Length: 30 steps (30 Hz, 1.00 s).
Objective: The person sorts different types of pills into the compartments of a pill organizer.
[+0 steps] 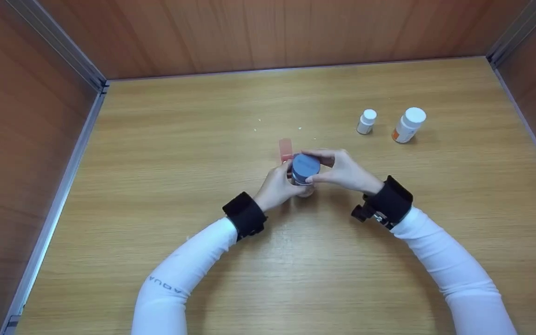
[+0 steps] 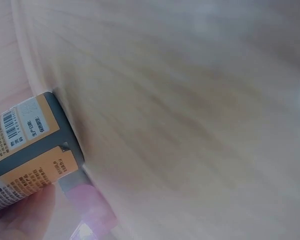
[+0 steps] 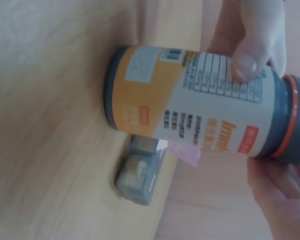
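A supplement bottle point(image 3: 190, 105) with an orange and white label and dark base stands upright on the table between both hands. My left hand point(image 1: 278, 187) grips its body, with the thumb across the label in the right wrist view. From above, my right hand point(image 1: 342, 171) pinches the dark blue-grey cap point(image 1: 306, 166) between thumb and fingers. The cap sits on the bottle, with an orange ring at its lower edge. Close behind the bottle is a small see-through pill box point(image 3: 138, 177), its pink lid point(image 1: 285, 149) raised; the bottle and left hand mostly hide the box in the head view.
Farther back on the right stand a small white bottle point(image 1: 366, 122) and a larger white bottle point(image 1: 409, 124), both capped. Several tiny white bits lie beyond the pill box. Wood-look panels point(image 1: 268, 37) wall the table point(image 1: 179, 139) at the back and sides.
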### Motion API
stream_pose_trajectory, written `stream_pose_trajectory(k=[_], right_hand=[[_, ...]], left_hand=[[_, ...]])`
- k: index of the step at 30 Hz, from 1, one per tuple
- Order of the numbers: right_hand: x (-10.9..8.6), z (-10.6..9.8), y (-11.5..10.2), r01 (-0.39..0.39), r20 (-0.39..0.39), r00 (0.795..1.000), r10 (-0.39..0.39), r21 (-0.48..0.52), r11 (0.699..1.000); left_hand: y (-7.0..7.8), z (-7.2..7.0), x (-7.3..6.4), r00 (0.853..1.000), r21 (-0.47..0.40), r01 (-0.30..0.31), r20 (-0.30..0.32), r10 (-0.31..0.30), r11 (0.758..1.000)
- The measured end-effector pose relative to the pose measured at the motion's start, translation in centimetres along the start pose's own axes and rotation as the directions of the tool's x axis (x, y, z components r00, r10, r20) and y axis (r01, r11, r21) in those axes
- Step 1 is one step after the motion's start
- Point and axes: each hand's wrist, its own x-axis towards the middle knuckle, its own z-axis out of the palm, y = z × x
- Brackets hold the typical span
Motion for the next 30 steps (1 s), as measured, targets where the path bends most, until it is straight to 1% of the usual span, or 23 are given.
stream_pose_trajectory(k=[3, 5, 7, 10, 13, 15, 17, 19, 21, 22, 24, 25, 27, 28, 30], right_hand=[[-0.1, 0.6, 0.1, -0.030, -0.071, 0.997, 0.029, -0.006, 1.000], [-0.2, 1.1, 0.0, -0.037, -0.125, 0.992, 0.030, -0.057, 0.998], [-0.3, 1.5, -0.1, -0.037, -0.175, 0.985, 0.015, -0.122, 0.992], [-0.4, 2.3, -0.2, -0.025, -0.248, 0.968, -0.032, -0.224, 0.974], [-0.3, 3.1, -0.3, -0.038, -0.323, 0.945, -0.051, -0.265, 0.964], [-0.3, 3.7, -0.4, -0.072, -0.370, 0.928, -0.038, -0.277, 0.958], [-0.2, 4.2, -0.6, -0.122, -0.409, 0.913, -0.005, -0.283, 0.951], [-0.1, 4.5, -0.7, -0.178, -0.419, 0.907, 0.047, -0.281, 0.943], [0.1, 4.3, -0.9, -0.218, -0.384, 0.917, 0.112, -0.243, 0.945], [0.1, 4.1, -0.9, -0.224, -0.343, 0.928, 0.145, -0.202, 0.954], [0.1, 3.4, -0.9, -0.224, -0.227, 0.953, 0.198, -0.095, 0.970], [0.1, 2.9, -0.8, -0.212, -0.165, 0.965, 0.202, -0.043, 0.976], [0.0, 2.0, -0.7, -0.177, -0.050, 0.982, 0.180, 0.054, 0.983], [-0.1, 1.5, -0.6, -0.149, -0.004, 0.989, 0.150, 0.088, 0.985], [-0.2, 0.6, -0.5, -0.097, 0.057, 0.994, 0.090, 0.121, 0.988]], left_hand=[[0.0, -0.1, -0.1, 1.000, 0.013, 0.002, -0.001, -0.002, 1.000], [0.0, -0.2, -0.1, 1.000, 0.021, -0.006, 0.000, 0.006, 1.000], [0.0, -0.2, -0.1, 1.000, 0.026, -0.014, 0.004, 0.014, 1.000], [0.0, -0.2, -0.1, 1.000, 0.024, -0.023, 0.006, 0.022, 0.999], [0.0, -0.3, -0.1, 1.000, 0.036, -0.025, 0.003, 0.025, 0.999], [0.0, -0.4, -0.1, 1.000, 0.046, -0.025, 0.003, 0.025, 0.999], [0.0, -0.4, -0.1, 1.000, 0.050, -0.026, 0.002, 0.026, 0.998], [0.0, -0.4, 0.0, 1.000, 0.044, -0.021, 0.004, 0.021, 0.999], [0.1, -0.3, 0.0, 1.000, 0.038, -0.012, 0.010, 0.012, 0.999], [0.2, -0.3, 0.0, 1.000, 0.038, -0.008, 0.012, 0.007, 0.999], [0.2, -0.3, 0.0, 1.000, 0.042, -0.003, 0.015, 0.002, 0.999], [0.3, -0.2, 0.0, 1.000, 0.050, -0.005, 0.015, 0.004, 0.999], [0.3, -0.2, 0.1, 1.000, 0.059, -0.012, 0.010, 0.011, 0.998], [0.3, -0.2, 0.1, 1.000, 0.061, -0.018, 0.008, 0.017, 0.998], [0.4, -0.1, 0.1, 1.000, 0.058, -0.030, 0.006, 0.030, 0.998]])
